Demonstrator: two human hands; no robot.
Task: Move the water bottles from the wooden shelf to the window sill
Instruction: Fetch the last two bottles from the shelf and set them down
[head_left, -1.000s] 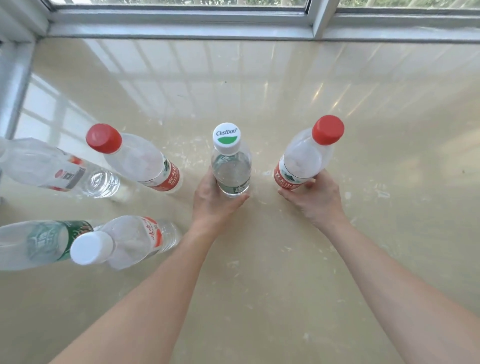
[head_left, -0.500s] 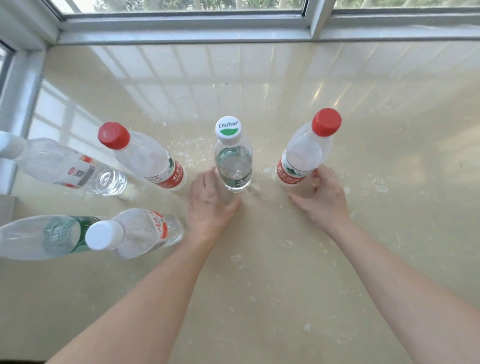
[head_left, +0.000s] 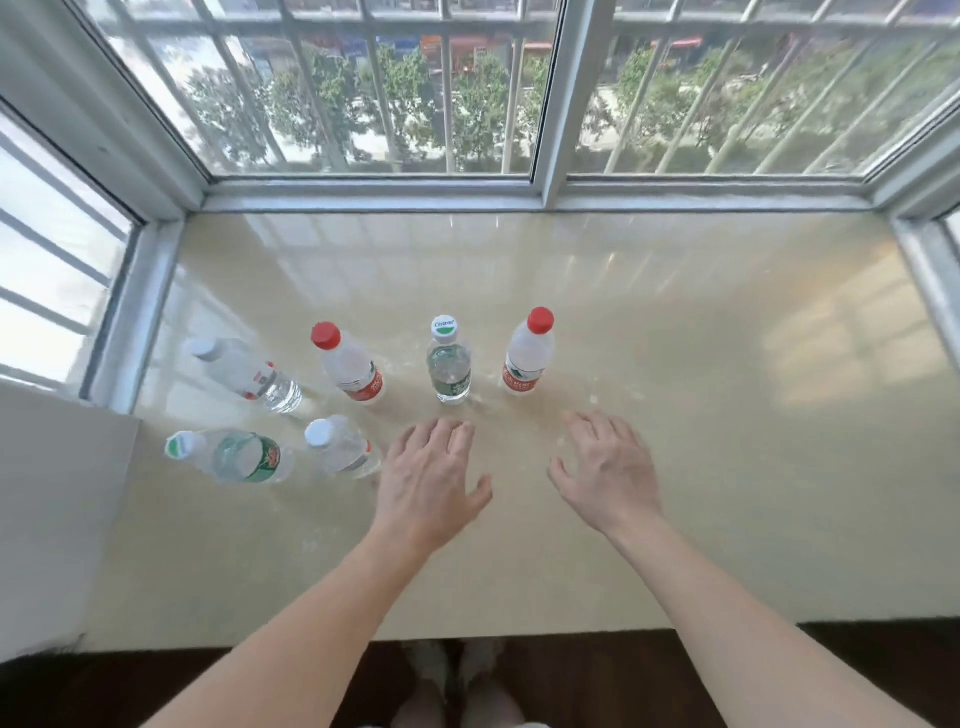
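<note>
Beige, glossy window sill (head_left: 675, 415) carries six standing water bottles (head_left: 449, 371), clustered toward its left side. Left hand (head_left: 431, 483) and right hand (head_left: 602, 473) sit just before them, fingers (head_left: 452, 434) loosely spread, holding nothing and apart from every bottle.

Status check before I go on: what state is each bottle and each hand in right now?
back white-cap bottle: standing on the window sill, capped.
left red-cap bottle: standing, capped.
middle bottle: standing between the red caps, capped.
right red-cap bottle: standing, capped.
front-left bottle: standing, capped.
front white-cap bottle: standing, capped.
left hand: open, holds nothing, clear of the bottles.
right hand: open, holds nothing.
</note>
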